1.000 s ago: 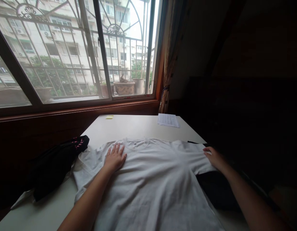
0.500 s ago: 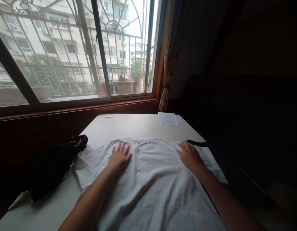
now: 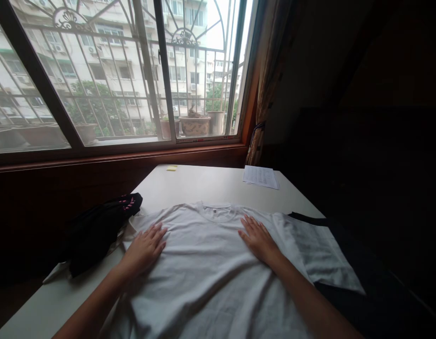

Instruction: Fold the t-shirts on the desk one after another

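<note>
A white T-shirt (image 3: 203, 263) lies spread on the white table, its collar toward the far side and some wrinkles running across its body. My left hand (image 3: 146, 247) rests flat on the shirt near the left shoulder, fingers stretched out. On the other side of the collar, my right hand (image 3: 258, 238) lies on the chest below the right shoulder, palm down with its fingers extended. Neither hand grips the cloth. The right sleeve (image 3: 327, 254) spreads over dark fabric at the table's right edge.
Black clothing with pink marks (image 3: 97, 230) is heaped at the left edge of the white table (image 3: 196, 184). Printed papers (image 3: 261, 177) and a yellow note (image 3: 171, 168) lie at the far end. Beyond are a barred window and a tied curtain (image 3: 257, 136).
My left hand has slid left over the shirt toward the sleeve. My right hand has moved left, closer to the collar. The camera view has turned slightly left.
</note>
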Motion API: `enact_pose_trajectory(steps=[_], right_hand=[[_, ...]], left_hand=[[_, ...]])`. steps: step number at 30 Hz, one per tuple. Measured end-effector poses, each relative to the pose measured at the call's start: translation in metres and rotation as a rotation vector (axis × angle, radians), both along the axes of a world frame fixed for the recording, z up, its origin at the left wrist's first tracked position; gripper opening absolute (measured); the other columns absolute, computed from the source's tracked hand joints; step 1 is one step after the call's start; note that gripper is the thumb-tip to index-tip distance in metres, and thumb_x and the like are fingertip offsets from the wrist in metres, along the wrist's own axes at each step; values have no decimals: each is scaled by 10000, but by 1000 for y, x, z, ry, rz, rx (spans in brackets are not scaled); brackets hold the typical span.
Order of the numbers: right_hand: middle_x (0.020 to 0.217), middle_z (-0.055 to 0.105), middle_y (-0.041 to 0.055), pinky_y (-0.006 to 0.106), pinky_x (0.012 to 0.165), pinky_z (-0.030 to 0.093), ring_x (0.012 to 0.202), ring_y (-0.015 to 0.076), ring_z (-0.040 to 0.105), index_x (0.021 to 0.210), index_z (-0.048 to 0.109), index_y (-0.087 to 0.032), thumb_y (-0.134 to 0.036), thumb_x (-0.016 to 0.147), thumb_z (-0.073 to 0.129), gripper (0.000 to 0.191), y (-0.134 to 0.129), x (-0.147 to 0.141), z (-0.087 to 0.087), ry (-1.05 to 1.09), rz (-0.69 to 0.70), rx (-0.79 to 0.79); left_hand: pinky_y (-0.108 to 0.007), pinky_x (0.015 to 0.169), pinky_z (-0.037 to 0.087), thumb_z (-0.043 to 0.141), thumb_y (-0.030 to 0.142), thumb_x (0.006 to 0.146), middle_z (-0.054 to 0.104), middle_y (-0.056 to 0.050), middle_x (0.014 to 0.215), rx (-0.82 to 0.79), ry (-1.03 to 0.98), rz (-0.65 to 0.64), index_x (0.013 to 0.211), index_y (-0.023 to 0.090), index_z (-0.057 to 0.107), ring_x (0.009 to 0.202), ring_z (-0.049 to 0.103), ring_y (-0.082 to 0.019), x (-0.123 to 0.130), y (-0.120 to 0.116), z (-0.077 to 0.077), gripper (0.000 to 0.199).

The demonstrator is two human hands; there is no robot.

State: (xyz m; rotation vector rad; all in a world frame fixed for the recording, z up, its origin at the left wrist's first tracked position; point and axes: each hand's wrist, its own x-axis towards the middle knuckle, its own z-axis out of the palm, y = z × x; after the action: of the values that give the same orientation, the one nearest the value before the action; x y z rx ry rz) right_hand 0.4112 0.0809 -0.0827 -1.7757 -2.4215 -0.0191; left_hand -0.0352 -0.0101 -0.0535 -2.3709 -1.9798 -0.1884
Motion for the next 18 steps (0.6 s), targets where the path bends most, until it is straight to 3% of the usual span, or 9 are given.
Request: enact_pose_trajectory(steps=[4,8,12,15,18], right_hand=[[1662,261,82,506,1243,178,1537,271,214,1574,354,-173,-514,1038,276,640,1,3,-6,-8,9,35],[1643,318,86,520,1229,215,1524,283,253,1559,387,-187,-505,1035,271,624,2,4,-11,13,26,84],[1624,358,104,526,1218,237,1506,294,296,1541,421,-186,-506,1031,266,622,4,7,-15,30,33,116],[1625,354,106,526,1217,238,1506,298,296,1535,430,-172,-511,1028,271,630,4,7,-15,32,34,110],[1624,355,109,529,1217,236,1508,300,290,1530,437,-167,-500,1028,268,626,3,7,-13,30,39,105]], left_hand=[[-443,1107,430,440,412,993,562,-103,1481,6,26,198,1434,271,568,1375,497,-289,-29,-48,10,480],[-427,973,504,465,407,974,605,-76,1417,-41,54,300,1405,337,589,1254,558,-300,-25,-73,22,454],[-459,896,495,532,453,941,646,-92,1318,-7,125,275,1398,356,582,1159,563,-341,1,-73,33,470],[-449,870,481,560,413,923,672,-113,1189,-28,191,267,1234,276,675,1113,567,-346,16,-64,41,358],[-378,833,484,507,341,952,677,-126,1132,-95,167,252,1147,207,663,1041,625,-295,18,-57,46,283]])
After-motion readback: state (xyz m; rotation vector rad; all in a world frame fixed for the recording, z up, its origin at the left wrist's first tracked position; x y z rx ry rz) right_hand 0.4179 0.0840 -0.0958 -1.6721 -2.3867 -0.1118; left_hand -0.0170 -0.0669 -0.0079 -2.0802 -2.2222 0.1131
